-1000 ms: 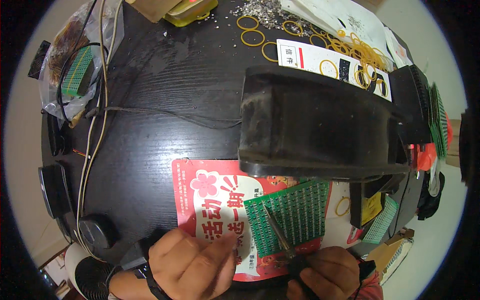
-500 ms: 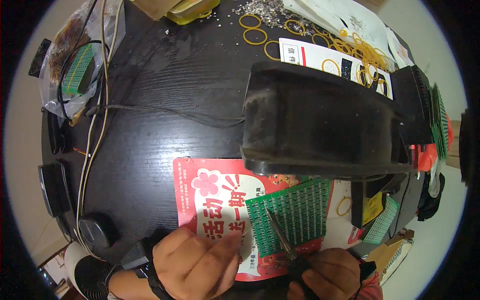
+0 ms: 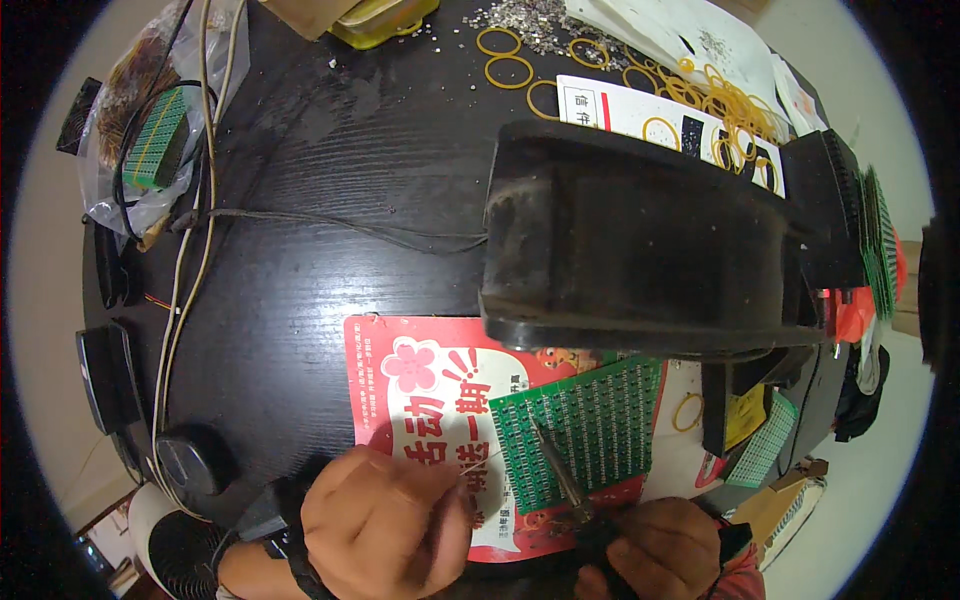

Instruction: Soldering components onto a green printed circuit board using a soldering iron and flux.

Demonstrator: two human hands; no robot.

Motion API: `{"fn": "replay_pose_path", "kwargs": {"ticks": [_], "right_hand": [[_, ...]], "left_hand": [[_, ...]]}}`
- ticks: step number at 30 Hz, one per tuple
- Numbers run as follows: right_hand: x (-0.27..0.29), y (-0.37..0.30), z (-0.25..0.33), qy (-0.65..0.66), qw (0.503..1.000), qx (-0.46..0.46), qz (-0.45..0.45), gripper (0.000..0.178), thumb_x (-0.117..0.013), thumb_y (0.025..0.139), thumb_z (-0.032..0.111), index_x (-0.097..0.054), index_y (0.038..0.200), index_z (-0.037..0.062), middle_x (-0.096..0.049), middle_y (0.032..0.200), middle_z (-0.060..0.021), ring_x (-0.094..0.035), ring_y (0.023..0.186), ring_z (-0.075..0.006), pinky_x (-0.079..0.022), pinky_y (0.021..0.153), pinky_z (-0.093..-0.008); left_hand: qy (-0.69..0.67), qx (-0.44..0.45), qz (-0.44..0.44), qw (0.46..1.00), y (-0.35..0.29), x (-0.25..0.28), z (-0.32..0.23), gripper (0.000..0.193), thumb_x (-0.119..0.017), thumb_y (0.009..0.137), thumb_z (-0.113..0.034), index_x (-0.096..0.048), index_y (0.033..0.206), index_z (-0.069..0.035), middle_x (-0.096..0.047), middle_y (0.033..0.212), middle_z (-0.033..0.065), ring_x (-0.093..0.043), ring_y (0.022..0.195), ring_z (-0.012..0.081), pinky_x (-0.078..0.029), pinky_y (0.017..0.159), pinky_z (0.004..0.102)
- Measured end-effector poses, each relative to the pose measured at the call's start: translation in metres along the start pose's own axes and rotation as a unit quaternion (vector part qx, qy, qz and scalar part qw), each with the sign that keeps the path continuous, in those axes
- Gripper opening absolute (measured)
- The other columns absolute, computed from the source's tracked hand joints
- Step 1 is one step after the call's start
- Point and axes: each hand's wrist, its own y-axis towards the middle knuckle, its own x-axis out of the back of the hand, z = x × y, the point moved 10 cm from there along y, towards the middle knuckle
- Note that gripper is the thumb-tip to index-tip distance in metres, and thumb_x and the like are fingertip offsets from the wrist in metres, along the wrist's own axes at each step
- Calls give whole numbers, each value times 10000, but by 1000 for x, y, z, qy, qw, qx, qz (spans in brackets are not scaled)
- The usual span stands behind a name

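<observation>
A green circuit board [image 3: 590,430] with rows of small parts lies on a red and white printed sheet [image 3: 375,345]. My right hand [image 3: 655,545] is closed round the dark handle of a soldering iron [image 3: 565,475], whose pointed metal tip is over the board's left half. I cannot tell whether the tip touches it. Left of the board, above the sheet, my left hand [image 3: 390,520] is closed in a pinch. A thin solder wire [image 3: 482,464] sticks out from its fingers toward the board's edge.
A large black housing [image 3: 640,245] stands just beyond the board, covering its far edge. Rubber bands [image 3: 735,110] and small metal bits [image 3: 530,25] lie farther back. Cables [image 3: 205,160], a plastic bag [image 3: 110,170] with green boards and a black box [image 3: 105,375] are at the left.
My left hand has turned and drawn back slightly to the left, its fingers more curled. The right hand and soldering iron have hardly moved.
</observation>
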Motion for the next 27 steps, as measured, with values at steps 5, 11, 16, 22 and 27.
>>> {"fn": "replay_pose_path", "kwargs": {"ticks": [5,11,16,22,27], "right_hand": [[-3,-3,-2,13,1000,11,-3,243,-751,742,120,-629,889,-32,-618,781,-128,-633,694,-284,-566,582,-357],[-1,-4,1,5,1000,26,-16,247,-752,741,119,-628,889,-34,-618,780,-129,-633,693,-284,-565,577,-357],[1,-5,3,7,999,32,-15,249,-752,740,119,-627,889,-37,-617,780,-130,-633,692,-285,-564,573,-358],[1,-12,6,-11,997,71,-23,265,-752,739,120,-618,888,-52,-614,773,-135,-629,665,-283,-553,525,-351],[3,-16,11,-10,985,156,-73,256,-742,746,116,-601,868,-60,-612,768,-138,-619,621,-272,-533,469,-335]], "left_hand": [[22,40,3,999,-2,3,8,211,-676,633,10,-668,843,16,-625,701,116,-569,537,240,-448,503,328],[27,99,-7,995,-3,20,10,191,-669,629,15,-690,817,-13,-594,675,115,-540,526,235,-422,510,324],[62,65,-43,995,-4,32,-6,189,-674,612,3,-676,798,-28,-573,657,99,-517,514,220,-390,499,324],[20,-96,-56,994,20,31,-25,173,-676,693,26,-653,862,56,-629,720,117,-548,546,198,-393,489,291],[35,-52,-9,998,3,12,-16,203,-701,595,-33,-653,792,-17,-603,665,63,-532,513,198,-379,464,309]]}}
